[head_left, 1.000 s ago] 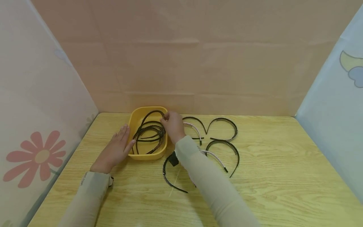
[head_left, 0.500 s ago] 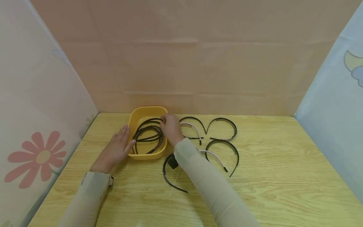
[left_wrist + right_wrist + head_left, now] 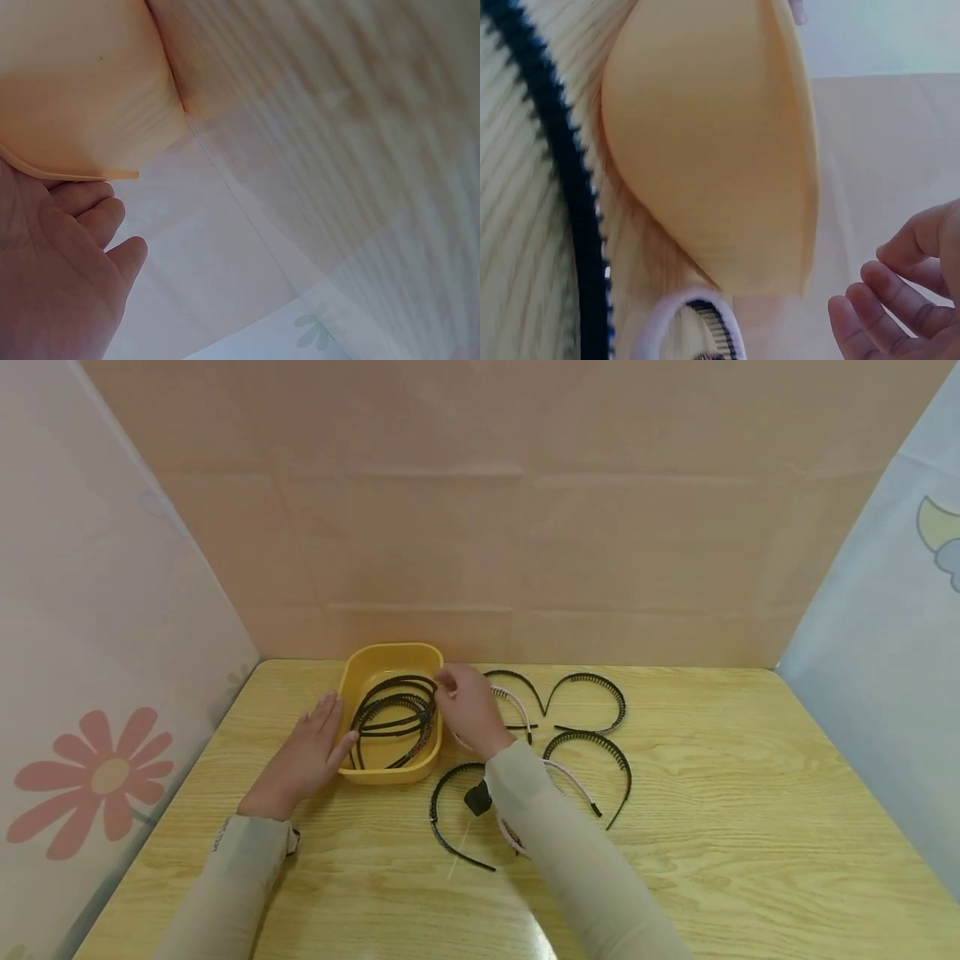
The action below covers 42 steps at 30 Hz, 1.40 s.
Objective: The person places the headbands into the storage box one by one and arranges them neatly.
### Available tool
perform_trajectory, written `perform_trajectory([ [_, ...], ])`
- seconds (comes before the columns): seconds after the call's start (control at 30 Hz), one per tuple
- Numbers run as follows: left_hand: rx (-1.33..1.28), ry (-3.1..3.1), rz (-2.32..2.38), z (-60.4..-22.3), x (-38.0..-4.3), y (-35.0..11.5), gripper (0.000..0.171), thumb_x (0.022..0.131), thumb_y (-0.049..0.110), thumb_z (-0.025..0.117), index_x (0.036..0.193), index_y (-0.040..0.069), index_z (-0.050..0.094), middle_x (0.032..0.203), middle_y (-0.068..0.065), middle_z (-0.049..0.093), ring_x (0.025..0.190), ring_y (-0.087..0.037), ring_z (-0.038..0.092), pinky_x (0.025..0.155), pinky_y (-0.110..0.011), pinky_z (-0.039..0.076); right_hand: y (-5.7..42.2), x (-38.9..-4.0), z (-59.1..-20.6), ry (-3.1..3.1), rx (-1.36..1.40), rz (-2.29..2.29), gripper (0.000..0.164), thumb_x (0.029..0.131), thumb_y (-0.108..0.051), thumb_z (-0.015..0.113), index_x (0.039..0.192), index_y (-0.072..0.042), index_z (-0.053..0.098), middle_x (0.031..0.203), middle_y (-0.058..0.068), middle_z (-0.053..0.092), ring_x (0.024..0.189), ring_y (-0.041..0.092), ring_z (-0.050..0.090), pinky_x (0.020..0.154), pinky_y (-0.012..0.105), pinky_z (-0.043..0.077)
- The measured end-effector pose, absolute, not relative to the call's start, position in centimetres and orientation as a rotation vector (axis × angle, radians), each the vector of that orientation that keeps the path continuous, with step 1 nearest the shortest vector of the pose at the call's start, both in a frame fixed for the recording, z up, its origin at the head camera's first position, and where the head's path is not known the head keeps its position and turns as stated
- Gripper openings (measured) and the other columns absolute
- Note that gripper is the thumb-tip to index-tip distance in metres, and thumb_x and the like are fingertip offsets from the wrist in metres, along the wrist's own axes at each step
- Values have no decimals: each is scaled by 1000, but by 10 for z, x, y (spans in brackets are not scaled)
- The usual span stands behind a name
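Note:
A yellow plastic basket [image 3: 393, 775] holds several black toothed headbands [image 3: 429, 727] in a loose stack. My left hand [image 3: 300, 756] lies against the basket's left side, fingers extended along the rim and thumb near the front corner. In the left wrist view, the left fingers [image 3: 101, 217] touch the underside of the rim. Just past the basket's right rim is my right hand [image 3: 472, 706]. Its fingers [image 3: 881, 322] are loosely bent and hold nothing in the right wrist view. A pink headband [image 3: 517, 700] lies on the table, partly hidden behind this hand.
More headbands lie on the wooden table [image 3: 720, 827] to the right: a black one [image 3: 624, 702] at the back, another black one [image 3: 628, 768] and a pink one [image 3: 577, 781] overlapping, and a black one [image 3: 435, 818] nearer. The right forearm covers some. A papered wall [image 3: 525, 527] stands behind.
A black headband that my right hand held over the basket has dropped onto the stack inside. The right hand has let go and moved slightly right; the left hand stays put.

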<state>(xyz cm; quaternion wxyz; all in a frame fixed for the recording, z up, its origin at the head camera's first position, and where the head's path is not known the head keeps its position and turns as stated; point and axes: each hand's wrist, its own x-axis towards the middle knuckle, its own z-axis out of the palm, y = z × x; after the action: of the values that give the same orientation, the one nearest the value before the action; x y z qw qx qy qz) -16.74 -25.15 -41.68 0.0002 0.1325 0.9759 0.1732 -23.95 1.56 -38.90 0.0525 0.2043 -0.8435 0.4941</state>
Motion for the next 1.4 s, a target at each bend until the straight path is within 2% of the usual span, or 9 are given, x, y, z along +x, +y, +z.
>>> perform_trajectory([
  [0.17,418,3072,533,-417,-167,-251,76,111,45,31,156,-14,13,165,-31,6,153,-46,6,120,-64,10,33,-236,-389,-2568,636,1317,23,99,-5,55,115,0,71,114,13,67,101,25,64,85,38,57],
  [0.43,412,3080,518,-417,-166,-250,75,111,43,34,156,-14,14,165,-30,7,153,-45,7,120,-63,12,70,-233,-389,-2566,565,1289,19,99,-6,56,109,-1,71,106,12,66,96,26,64,82,39,57],
  [0.93,424,3083,537,-417,-165,-248,75,111,44,33,156,-13,14,165,-30,8,153,-44,7,120,-63,12,145,-233,-385,-2509,350,1275,21,100,-6,56,114,3,70,113,19,67,99,32,65,84,47,58],
  [1.17,412,3067,550,-415,-164,-248,75,111,44,33,156,-13,13,165,-30,7,153,-43,6,121,-62,10,175,-233,-384,-2478,268,1228,21,98,-5,55,111,4,70,110,21,67,99,35,67,82,50,58],
  [1.4,404,3056,560,-415,-164,-247,76,111,45,32,157,-12,12,165,-29,6,154,-43,4,121,-62,9,199,-232,-384,-2488,148,1191,26,99,-6,52,115,4,69,111,21,66,101,35,65,85,51,55],
])
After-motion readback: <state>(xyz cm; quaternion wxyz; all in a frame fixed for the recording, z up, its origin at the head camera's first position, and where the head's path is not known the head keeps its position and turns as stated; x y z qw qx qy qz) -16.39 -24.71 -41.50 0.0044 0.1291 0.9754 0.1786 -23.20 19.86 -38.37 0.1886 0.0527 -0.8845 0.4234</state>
